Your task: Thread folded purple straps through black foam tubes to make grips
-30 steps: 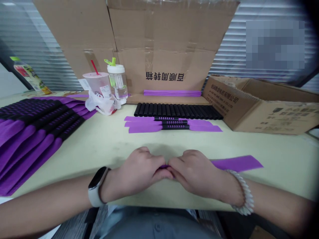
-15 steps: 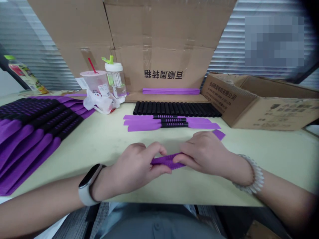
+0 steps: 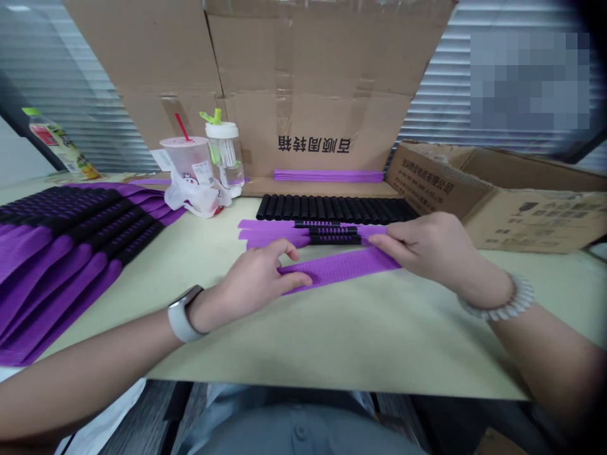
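Observation:
A flat purple webbing strap (image 3: 344, 268) is stretched between my two hands, just in front of the row of finished-looking pieces. My left hand (image 3: 258, 273) has its thumb over the strap's left part, with the fingers curled behind it. At the other end, my right hand (image 3: 429, 249) pinches the strap between thumb and fingers. Behind it lie several purple straps with black sleeves (image 3: 334, 240) round their middles, partly covered by my hands. Farther back is a row of black ribbed tubes (image 3: 327, 207).
Many sleeved purple straps (image 3: 61, 253) are piled at the left. Behind them stand a drink cup (image 3: 186, 158), a water bottle (image 3: 227, 151) and a juice bottle (image 3: 61, 145). An open cardboard box (image 3: 535, 215) is at right. Flat purple straps (image 3: 327, 175) lie against the cardboard panel (image 3: 322, 76).
Both hands have moved forward from the table's near side and farther apart, my right hand going right. More of the purple strap now shows between them.

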`<state>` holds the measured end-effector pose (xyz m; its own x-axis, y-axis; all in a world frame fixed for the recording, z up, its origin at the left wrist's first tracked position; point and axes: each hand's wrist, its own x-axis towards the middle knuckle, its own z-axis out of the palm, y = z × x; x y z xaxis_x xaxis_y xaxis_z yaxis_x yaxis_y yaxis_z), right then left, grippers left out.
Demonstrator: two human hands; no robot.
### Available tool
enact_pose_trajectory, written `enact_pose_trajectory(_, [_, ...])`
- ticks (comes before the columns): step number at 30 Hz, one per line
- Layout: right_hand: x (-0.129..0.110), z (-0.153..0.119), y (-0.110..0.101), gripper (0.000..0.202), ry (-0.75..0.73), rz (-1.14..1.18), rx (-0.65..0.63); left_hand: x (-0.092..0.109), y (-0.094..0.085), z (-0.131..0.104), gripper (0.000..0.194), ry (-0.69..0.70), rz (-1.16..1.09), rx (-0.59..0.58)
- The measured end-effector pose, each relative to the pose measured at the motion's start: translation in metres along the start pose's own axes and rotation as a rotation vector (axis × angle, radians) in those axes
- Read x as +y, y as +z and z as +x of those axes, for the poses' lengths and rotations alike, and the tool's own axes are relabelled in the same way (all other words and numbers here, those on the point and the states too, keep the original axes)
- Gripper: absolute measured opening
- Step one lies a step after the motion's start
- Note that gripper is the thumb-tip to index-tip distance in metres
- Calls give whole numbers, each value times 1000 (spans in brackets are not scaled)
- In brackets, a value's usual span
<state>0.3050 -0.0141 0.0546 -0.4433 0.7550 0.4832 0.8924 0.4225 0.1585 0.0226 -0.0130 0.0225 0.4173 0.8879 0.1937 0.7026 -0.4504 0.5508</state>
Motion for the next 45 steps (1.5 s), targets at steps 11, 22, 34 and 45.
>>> enact_pose_trajectory(11, [50,-1,-9,48,245,-189,71,-14,-6,7,35,13,1,107])
enact_pose_trajectory(22, [70,-4,-24,51,501,-344,-350,-19,-2,7,53,24,254,-75])
enact_pose_trajectory(34, [-16,-16,26,52,-162,118,-158,-10,11,-10,66,365,391,-330])
enact_pose_trajectory(45, [-44,-30,44,81,-279,401,-673,-11,14,-6,79,331,391,-586])
